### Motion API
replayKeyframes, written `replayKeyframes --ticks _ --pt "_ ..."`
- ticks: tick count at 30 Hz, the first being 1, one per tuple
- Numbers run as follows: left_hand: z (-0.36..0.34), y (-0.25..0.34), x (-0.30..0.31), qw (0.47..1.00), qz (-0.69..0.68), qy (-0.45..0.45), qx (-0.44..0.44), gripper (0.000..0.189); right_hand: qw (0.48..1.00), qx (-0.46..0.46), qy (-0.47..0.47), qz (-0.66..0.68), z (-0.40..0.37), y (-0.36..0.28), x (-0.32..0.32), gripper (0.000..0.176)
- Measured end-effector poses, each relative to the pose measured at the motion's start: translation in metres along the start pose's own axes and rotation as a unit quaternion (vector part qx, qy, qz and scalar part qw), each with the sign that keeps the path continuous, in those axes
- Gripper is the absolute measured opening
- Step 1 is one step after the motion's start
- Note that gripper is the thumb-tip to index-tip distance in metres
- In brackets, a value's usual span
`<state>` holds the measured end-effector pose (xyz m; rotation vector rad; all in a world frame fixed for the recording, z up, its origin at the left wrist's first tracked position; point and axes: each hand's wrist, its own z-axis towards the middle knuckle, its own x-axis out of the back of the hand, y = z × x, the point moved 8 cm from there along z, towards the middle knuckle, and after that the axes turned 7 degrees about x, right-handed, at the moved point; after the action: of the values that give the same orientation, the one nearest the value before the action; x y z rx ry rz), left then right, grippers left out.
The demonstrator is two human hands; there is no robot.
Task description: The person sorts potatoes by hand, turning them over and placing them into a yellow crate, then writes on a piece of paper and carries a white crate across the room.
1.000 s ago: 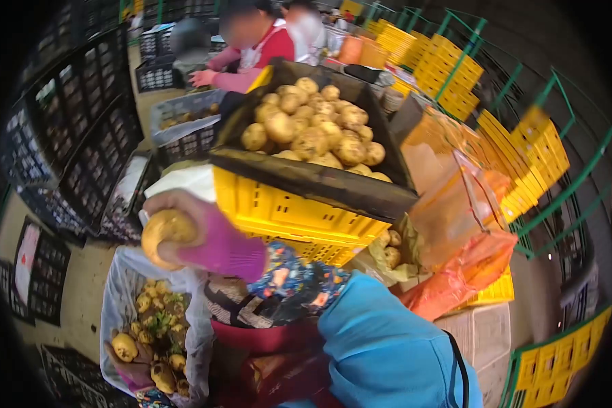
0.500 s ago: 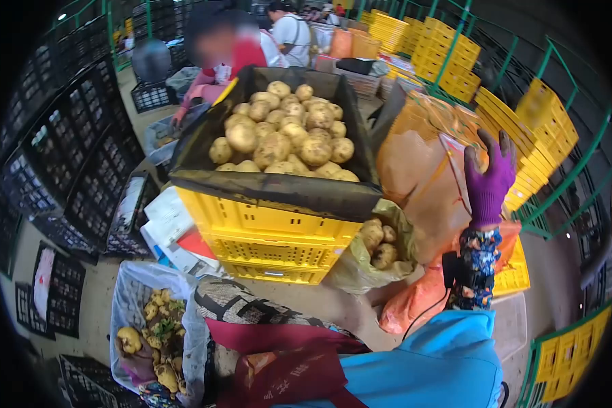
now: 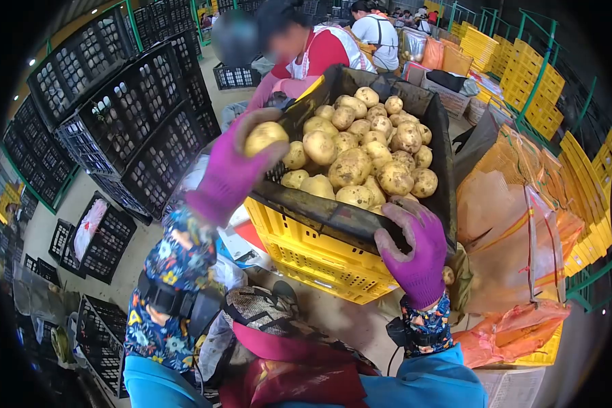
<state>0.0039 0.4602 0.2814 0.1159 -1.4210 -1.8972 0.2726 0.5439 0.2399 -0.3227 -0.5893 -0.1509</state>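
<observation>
My left hand (image 3: 234, 166), in a purple glove, is closed around a potato (image 3: 265, 138) at the left rim of the crate. The crate is yellow (image 3: 319, 262), with a dark lining (image 3: 313, 207) folded over its edge, and it is heaped with potatoes (image 3: 350, 166), some marked with soil. My right hand (image 3: 418, 248), gloved in the same purple, rests at the crate's front right corner. Its thumb and fingers are apart over the lined edge, right beside the nearest potatoes, and it holds no potato.
Stacked black crates (image 3: 139, 122) rise on the left. To the right lean orange mesh sacks (image 3: 496, 224), with yellow crates (image 3: 585, 204) behind them. A person in a red top (image 3: 319, 58) works just beyond the crate; another person in white (image 3: 376, 41) sits farther back.
My left hand has come up from the bag of potatoes at lower left, now with a potato. My right hand has moved down and left to the crate's edge. The view has turned left.
</observation>
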Motion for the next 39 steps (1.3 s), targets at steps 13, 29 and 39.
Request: replayKeyframes --ticks 13,29,39 --pt "-0.192 -0.118 0.237 0.923 0.026 0.365 0.121 0.021 0.947 0.047 0.04 0.314 0.006 -0.06 -0.043 0.029" --pt "-0.567 -0.208 0.313 0.661 -0.188 0.716 0.122 0.049 0.626 0.261 -0.613 0.406 -0.238 -0.503 -0.533 0.076" --pt "-0.56 -0.224 0.307 0.607 -0.32 0.705 0.177 0.052 0.525 -0.072 -0.67 0.52 -0.355 -0.544 -0.664 0.078"
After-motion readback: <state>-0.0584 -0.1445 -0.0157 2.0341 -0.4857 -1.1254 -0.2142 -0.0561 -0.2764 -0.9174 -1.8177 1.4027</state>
